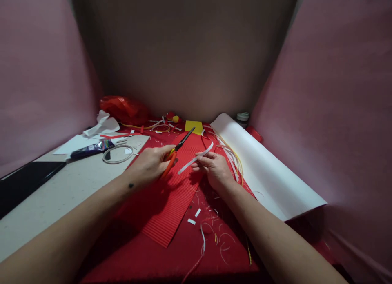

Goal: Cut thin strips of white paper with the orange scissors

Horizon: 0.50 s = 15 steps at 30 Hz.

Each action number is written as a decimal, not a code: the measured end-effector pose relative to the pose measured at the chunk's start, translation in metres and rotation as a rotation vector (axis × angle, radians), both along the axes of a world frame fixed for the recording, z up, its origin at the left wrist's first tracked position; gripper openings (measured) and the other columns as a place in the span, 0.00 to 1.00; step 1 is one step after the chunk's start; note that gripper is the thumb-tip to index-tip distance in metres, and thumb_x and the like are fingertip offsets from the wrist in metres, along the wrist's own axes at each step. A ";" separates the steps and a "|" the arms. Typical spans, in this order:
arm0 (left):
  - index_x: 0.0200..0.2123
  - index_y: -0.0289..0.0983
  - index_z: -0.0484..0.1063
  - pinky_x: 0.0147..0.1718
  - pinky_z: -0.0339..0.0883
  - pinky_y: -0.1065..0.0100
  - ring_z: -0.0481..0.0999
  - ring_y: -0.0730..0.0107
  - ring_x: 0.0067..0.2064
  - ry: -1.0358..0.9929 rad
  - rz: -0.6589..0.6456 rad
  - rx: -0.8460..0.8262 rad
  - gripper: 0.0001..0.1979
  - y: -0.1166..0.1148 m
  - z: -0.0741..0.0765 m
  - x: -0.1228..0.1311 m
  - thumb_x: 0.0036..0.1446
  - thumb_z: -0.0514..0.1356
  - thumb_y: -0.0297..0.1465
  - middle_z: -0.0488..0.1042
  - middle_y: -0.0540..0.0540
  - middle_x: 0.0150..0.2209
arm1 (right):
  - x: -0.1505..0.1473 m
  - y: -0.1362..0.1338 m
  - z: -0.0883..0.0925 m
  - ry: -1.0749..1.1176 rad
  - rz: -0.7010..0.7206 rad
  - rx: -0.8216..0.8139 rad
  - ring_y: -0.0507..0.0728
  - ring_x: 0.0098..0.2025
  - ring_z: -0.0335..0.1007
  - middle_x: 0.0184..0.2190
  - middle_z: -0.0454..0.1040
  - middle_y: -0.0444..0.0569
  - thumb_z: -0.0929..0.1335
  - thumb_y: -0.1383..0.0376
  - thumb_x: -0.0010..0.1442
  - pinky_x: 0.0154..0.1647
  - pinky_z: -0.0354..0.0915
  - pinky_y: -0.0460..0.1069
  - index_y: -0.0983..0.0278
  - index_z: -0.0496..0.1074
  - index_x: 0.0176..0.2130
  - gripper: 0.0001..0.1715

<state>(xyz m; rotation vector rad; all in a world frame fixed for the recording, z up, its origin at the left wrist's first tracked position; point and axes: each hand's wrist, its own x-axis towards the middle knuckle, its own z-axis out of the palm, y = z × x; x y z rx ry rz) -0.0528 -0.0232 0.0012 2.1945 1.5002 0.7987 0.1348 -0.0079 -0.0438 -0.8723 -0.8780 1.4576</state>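
Orange-handled scissors [174, 155] are in my left hand [153, 163], their dark blades pressed together and pointing up and away to the right. My right hand [214, 169] pinches a narrow white paper strip [191, 163] between thumb and fingers. One end of the strip hangs toward the lower left and the other curls up past my fingers. Both hands are above a red corrugated sheet [167, 218], which lies slanted on the red cloth [220, 255]. The scissors and the strip are apart.
A white sheet roll [263, 169] lies along the right. Left, a pale board [76, 198] bears a black phone-like slab [27, 182], a dark tube [92, 149] and a coiled white cable [118, 154]. A red plastic bag [124, 108] and yellow card [193, 126] sit at the back. Paper scraps litter the cloth.
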 end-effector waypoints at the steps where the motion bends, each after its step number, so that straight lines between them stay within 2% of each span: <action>1: 0.29 0.38 0.66 0.19 0.53 0.74 0.58 0.79 0.21 -0.065 -0.036 -0.071 0.11 -0.004 0.002 0.002 0.51 0.57 0.40 0.59 0.56 0.19 | 0.000 0.000 0.000 0.001 -0.006 0.001 0.51 0.19 0.72 0.19 0.73 0.45 0.69 0.74 0.46 0.21 0.72 0.45 0.70 0.71 0.28 0.04; 4: 0.44 0.39 0.62 0.18 0.58 0.73 0.63 0.77 0.20 -0.356 -0.150 -0.349 0.18 -0.015 0.008 0.009 0.50 0.57 0.38 0.63 0.56 0.22 | 0.000 0.001 0.000 -0.005 -0.021 0.003 0.51 0.19 0.72 0.19 0.72 0.45 0.70 0.74 0.46 0.22 0.72 0.45 0.70 0.71 0.28 0.04; 6: 0.47 0.40 0.59 0.18 0.61 0.72 0.65 0.76 0.19 -0.463 -0.180 -0.453 0.21 -0.021 0.009 0.012 0.50 0.57 0.36 0.64 0.56 0.23 | -0.001 0.001 0.000 -0.003 -0.025 0.005 0.51 0.19 0.72 0.19 0.72 0.45 0.70 0.74 0.46 0.22 0.72 0.44 0.71 0.71 0.28 0.04; 12: 0.40 0.39 0.59 0.15 0.58 0.71 0.67 0.74 0.19 -0.400 -0.137 -0.536 0.14 -0.021 0.003 0.014 0.51 0.56 0.37 0.71 0.50 0.27 | -0.001 0.002 -0.001 0.022 -0.014 -0.011 0.52 0.19 0.73 0.19 0.73 0.47 0.70 0.74 0.47 0.22 0.72 0.44 0.71 0.72 0.28 0.03; 15: 0.31 0.38 0.61 0.18 0.58 0.71 0.66 0.74 0.21 -0.192 -0.140 -0.460 0.09 -0.019 0.000 0.015 0.50 0.55 0.38 0.69 0.50 0.25 | -0.001 0.004 -0.003 0.042 0.000 -0.001 0.53 0.20 0.73 0.19 0.74 0.49 0.70 0.73 0.48 0.22 0.72 0.45 0.71 0.72 0.27 0.02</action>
